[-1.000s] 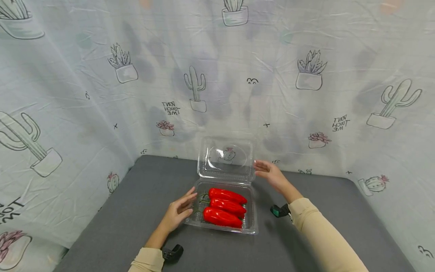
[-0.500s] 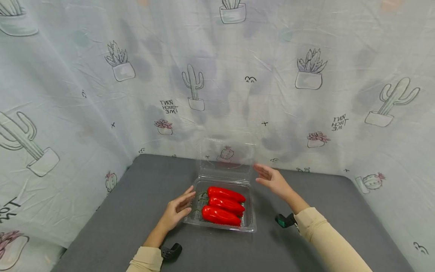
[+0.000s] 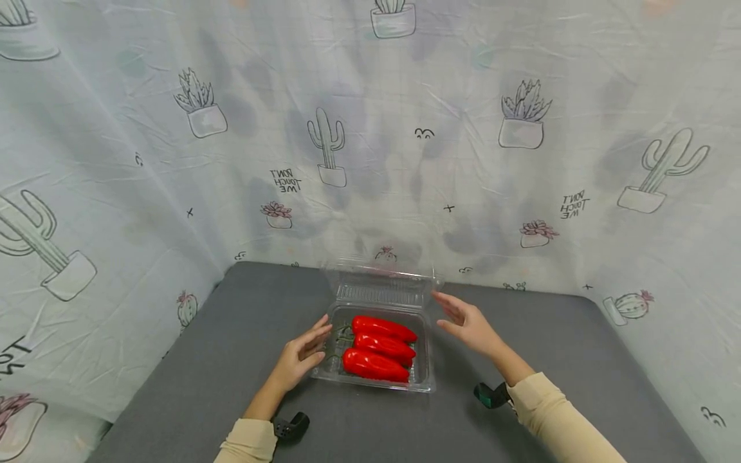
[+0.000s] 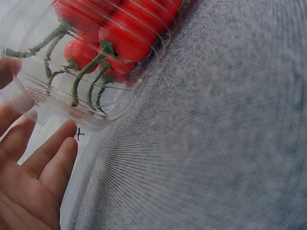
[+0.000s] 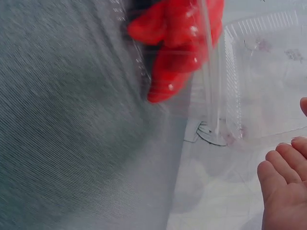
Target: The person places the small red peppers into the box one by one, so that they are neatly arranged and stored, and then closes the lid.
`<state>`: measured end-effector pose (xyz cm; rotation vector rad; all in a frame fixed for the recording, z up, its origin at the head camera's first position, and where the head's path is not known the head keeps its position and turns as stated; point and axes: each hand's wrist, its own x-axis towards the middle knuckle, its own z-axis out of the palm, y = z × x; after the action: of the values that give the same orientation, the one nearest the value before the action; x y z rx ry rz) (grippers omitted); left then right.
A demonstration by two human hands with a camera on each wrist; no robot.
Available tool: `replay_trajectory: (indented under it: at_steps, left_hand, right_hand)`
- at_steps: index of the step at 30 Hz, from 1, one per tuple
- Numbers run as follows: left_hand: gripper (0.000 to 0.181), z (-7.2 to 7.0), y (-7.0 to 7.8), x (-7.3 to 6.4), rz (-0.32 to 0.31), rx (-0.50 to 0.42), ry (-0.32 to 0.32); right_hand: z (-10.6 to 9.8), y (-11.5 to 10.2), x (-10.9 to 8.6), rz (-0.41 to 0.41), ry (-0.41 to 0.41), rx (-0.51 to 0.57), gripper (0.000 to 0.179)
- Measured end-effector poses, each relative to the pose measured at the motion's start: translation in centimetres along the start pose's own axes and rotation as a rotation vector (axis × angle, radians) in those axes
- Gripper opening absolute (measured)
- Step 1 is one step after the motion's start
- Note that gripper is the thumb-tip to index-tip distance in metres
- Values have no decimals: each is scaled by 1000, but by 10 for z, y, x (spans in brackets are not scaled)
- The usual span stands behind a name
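A clear plastic clamshell container (image 3: 370, 384) stands in the middle of the table in the head view. Three long red peppers (image 3: 376, 364) lie side by side in its base, green stems toward the left. Hinged along the far side, the raised lid (image 3: 379, 296) leans toward me. My left hand (image 3: 298, 357) is at the base's left edge, fingers extended; in the left wrist view its fingertips (image 4: 64, 129) are close to the clear rim. My right hand (image 3: 471, 326) is beside the lid's right edge, fingers nearly straight. Whether its fingertips touch the lid, I cannot tell.
The container rests on a dark grey tabletop (image 3: 231, 347). A pale curtain (image 3: 382, 161) with cactus drawings hangs close behind the table and along its left side. Black wrist-worn devices sit by the left wrist (image 3: 291, 426) and the right wrist (image 3: 491, 394).
The lid has tipped from nearly upright toward me, its free edge now lower. My right hand has moved slightly down alongside it. The left hand and the peppers have stayed in place.
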<state>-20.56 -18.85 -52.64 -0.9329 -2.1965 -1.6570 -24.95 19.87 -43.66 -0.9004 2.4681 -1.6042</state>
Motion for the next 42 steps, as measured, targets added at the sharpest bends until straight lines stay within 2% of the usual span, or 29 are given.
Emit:
replay_trajectory:
  at_steps: [6,9,13,16,20,23,26,30,35,39,42]
  left_hand:
    - [48,0,1,0,19,-26,-5]
    - [47,0,1,-1,26,-64,-15]
    - [45,-1,0,-2,10,-130,-13]
    - [42,-1,-2,-2,6,-136,7]
    - [44,-1,-3,-2,33,-120,23]
    - [46,-2,-5,-1,54,-176,-6]
    - [48,-4,-6,-1,47,-303,-57]
    - [51,-6,-4,-1,-32,-463,-98]
    - [52,-8,2,-2,-125,-579,-105]
    - [56,-9,5,-3,-147,-611,-111]
    - [62,-10,5,-3,-140,-525,-126]
  right_hand:
    - [12,4,-17,13,35,-28,60]
    - [17,8,-24,-14,48,-51,58]
    - [23,13,-31,-106,57,-53,56]
    - [29,16,-35,-190,53,-22,55]
    - [37,21,-39,-247,62,19,53]
    - [42,25,-42,-246,75,54,52]
    - [45,28,-46,-234,76,91,51]
    - [48,30,-50,-202,53,160,53]
    - [49,28,-53,-165,-7,227,58]
    - [50,26,-56,-127,-48,165,70]
    - [51,24,-58,-103,-58,41,81]
